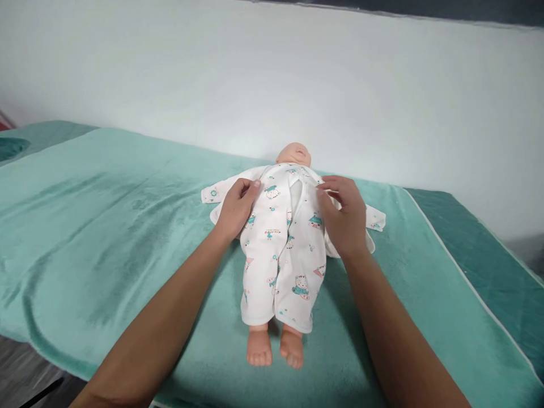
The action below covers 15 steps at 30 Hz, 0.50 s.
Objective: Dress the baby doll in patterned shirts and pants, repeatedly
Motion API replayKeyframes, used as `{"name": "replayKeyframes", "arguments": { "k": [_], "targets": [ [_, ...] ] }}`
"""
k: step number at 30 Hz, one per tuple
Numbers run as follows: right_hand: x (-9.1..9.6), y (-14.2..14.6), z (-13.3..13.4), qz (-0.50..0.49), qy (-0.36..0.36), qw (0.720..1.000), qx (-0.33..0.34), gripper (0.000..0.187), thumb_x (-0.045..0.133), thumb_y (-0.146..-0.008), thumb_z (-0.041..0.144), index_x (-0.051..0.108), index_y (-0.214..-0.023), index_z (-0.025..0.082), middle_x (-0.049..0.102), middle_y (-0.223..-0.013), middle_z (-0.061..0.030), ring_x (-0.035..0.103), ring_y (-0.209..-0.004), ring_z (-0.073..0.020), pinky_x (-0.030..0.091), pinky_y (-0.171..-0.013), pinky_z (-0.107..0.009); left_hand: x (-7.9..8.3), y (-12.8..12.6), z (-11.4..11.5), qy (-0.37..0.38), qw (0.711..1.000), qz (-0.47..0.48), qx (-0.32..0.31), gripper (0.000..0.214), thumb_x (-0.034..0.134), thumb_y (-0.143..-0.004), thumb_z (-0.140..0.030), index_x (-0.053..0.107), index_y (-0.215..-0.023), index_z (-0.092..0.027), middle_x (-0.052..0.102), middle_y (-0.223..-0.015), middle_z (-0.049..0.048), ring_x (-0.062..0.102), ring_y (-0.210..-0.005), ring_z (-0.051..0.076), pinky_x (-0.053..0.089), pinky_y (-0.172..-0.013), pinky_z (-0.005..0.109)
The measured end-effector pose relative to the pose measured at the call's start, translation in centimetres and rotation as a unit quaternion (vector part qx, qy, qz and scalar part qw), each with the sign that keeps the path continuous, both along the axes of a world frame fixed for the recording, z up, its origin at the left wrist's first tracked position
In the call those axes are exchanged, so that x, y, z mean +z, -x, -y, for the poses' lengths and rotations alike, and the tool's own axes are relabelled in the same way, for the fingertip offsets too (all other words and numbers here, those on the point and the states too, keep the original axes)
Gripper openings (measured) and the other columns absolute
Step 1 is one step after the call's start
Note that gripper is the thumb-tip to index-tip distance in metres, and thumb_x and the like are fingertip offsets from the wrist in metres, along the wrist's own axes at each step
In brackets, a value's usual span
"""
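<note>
A baby doll (294,154) lies on its back, its bare feet (259,347) toward me and its head by the wall. White baby clothes (266,249) with teal and pink animal prints cover its body and legs. Both sleeves (212,194) stretch out sideways, and a narrow gap shows at the chest. At the doll's chest on the left, my left hand (238,209) is closed on the cloth edge, thumb on top and other fingers partly hidden. On the opposite side, my right hand (345,214) pinches the cloth near the shoulder between thumb and forefinger.
A teal plush blanket (106,238) covers the surface under the doll, with darker teal cloth (484,243) at the right. Behind stands a white wall (255,73). Grey floor (25,368) shows past the near left edge.
</note>
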State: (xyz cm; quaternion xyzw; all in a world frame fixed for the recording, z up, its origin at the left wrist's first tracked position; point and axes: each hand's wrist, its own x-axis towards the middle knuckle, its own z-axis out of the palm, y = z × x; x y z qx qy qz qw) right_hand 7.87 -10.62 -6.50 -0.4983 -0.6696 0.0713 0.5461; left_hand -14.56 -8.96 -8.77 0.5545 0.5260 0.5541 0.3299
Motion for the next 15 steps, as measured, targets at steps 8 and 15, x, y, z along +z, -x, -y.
{"name": "replayKeyframes", "arguments": {
  "k": [8,15],
  "targets": [
    [0.2,3.6,0.0,0.074,0.105,0.991,0.033,0.02,0.065,-0.087,0.023,0.069,-0.107,0.025,0.058,-0.145,-0.0102,0.043,-0.143,-0.0298,0.031,-0.12,-0.058,-0.3,-0.1,0.1,-0.023,0.995,0.015,-0.099,0.028,0.061,-0.092,-0.042,0.049,-0.078,-0.02,0.065,-0.114,0.0015,0.058,-0.091,0.015,0.045,-0.081,0.029],
    [1.4,4.4,-1.0,0.039,0.194,0.979,0.054,0.015,0.077,-0.08,0.041,0.074,-0.085,0.026,0.053,-0.153,-0.0047,0.036,-0.149,-0.0352,0.024,-0.121,-0.064,-0.5,-0.8,0.3,-0.045,0.992,-0.069,-0.091,0.028,0.06,-0.093,-0.041,0.042,-0.082,-0.022,0.058,-0.096,-0.0005,0.048,-0.079,0.014,0.04,-0.072,0.028]
  ]
}}
